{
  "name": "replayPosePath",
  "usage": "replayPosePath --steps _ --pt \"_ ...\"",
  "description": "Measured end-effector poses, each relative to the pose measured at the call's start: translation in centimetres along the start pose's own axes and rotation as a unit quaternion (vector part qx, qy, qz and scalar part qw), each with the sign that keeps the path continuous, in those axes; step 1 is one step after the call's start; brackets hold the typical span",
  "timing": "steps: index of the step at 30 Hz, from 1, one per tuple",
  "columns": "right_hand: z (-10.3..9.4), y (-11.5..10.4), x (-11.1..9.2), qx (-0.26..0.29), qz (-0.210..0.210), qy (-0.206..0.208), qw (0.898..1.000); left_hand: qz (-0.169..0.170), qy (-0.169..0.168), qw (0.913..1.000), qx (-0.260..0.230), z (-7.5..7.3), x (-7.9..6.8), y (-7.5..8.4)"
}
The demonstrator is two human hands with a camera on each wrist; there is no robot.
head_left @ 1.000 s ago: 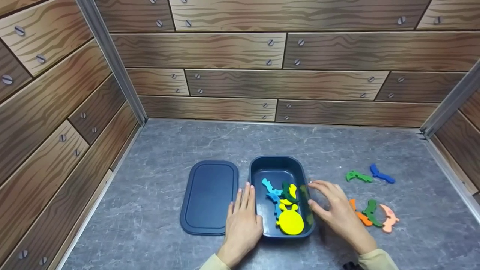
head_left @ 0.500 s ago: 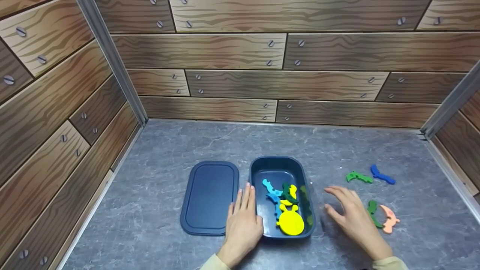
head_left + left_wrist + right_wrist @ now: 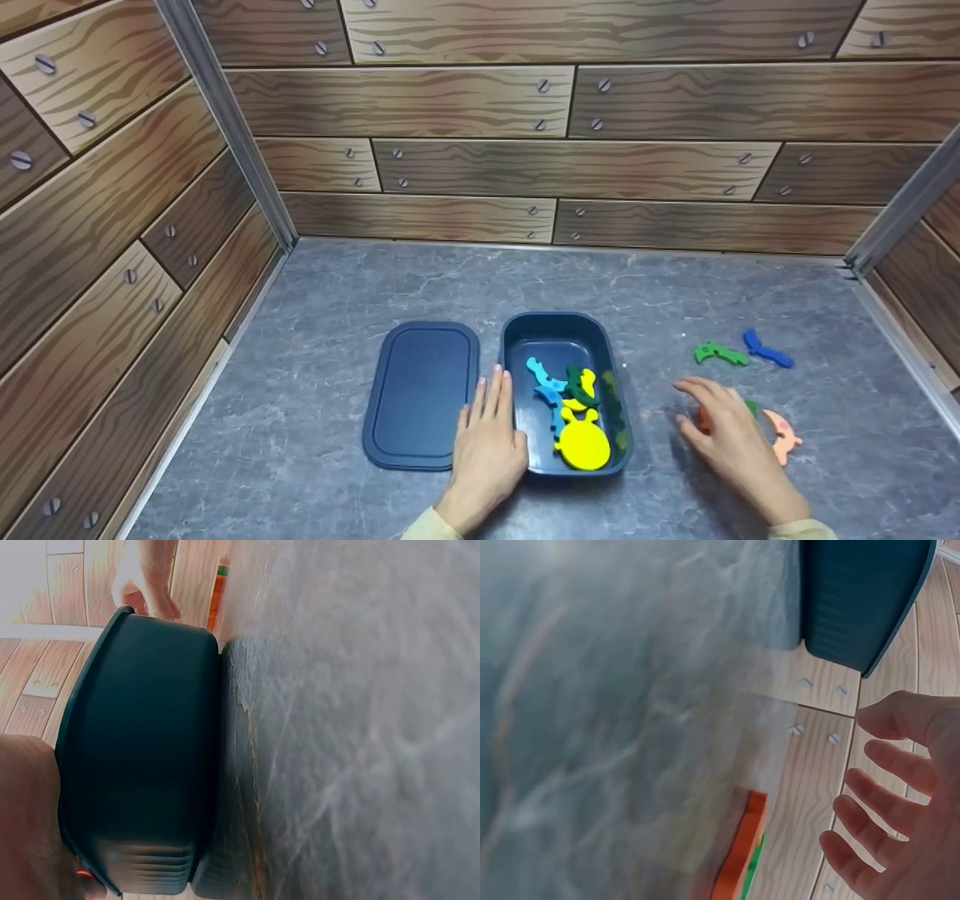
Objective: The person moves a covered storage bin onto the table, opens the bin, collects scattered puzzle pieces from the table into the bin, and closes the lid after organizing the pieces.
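A dark blue box (image 3: 559, 324) holds several toy pieces, among them a yellow round-bodied animal piece (image 3: 583, 444), a light blue piece (image 3: 545, 375) and a dark green piece (image 3: 579, 385). My left hand (image 3: 489, 450) rests along the box's left side with its fingers straight. Over the table to the right of the box, my right hand (image 3: 727, 442) hovers with fingers spread and nothing between them. An orange piece (image 3: 741, 847) lies near it and is partly hidden by it in the head view. Beside that hand is a peach crescent-shaped piece (image 3: 782, 435).
The box's dark blue lid (image 3: 420, 390) lies flat to the left, partly under my left hand in the head view. A bright green piece (image 3: 720, 353) and a blue piece (image 3: 768, 349) lie farther back on the right. Wood-patterned walls (image 3: 480, 165) enclose the grey table.
My right hand has drawn away from the box's right side, moving right over the orange and green pieces. The left hand stays in place, and the pieces in the box lie as before.
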State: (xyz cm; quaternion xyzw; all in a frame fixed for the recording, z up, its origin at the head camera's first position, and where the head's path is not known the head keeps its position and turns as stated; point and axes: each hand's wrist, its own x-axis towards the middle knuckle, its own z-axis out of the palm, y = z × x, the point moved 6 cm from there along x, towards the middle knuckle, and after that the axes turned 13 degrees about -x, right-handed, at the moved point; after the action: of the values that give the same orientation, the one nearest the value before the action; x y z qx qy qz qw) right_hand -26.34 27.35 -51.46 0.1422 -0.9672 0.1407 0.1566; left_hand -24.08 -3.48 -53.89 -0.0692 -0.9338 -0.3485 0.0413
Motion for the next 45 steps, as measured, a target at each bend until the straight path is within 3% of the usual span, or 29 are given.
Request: replayPosePath --steps 10,16,25,35,45 --pt "0.1 1.6 -0.4 -0.046 0.016 -0.039 0.998 -0.002 -0.003 1.0000 -0.002 0.0 0.0 0.0" --pt "0.6 2.2 -0.7 -0.055 0.034 -0.081 0.995 0.015 0.010 0.9998 0.008 -0.1 0.0 0.2" --pt "1.7 3.5 -0.9 -0.065 0.086 -0.174 0.979 0.011 0.008 0.9999 0.007 -0.1 0.0 0.1" --pt "1.5 3.5 -0.5 -0.059 0.071 -0.148 0.985 0.008 0.007 0.9999 0.006 -0.1 -0.1 0.1" --pt "1.7 3.5 -0.1 -0.065 0.107 -0.169 0.978 0.005 0.005 1.0000 0.000 -0.1 0.0 0.1"
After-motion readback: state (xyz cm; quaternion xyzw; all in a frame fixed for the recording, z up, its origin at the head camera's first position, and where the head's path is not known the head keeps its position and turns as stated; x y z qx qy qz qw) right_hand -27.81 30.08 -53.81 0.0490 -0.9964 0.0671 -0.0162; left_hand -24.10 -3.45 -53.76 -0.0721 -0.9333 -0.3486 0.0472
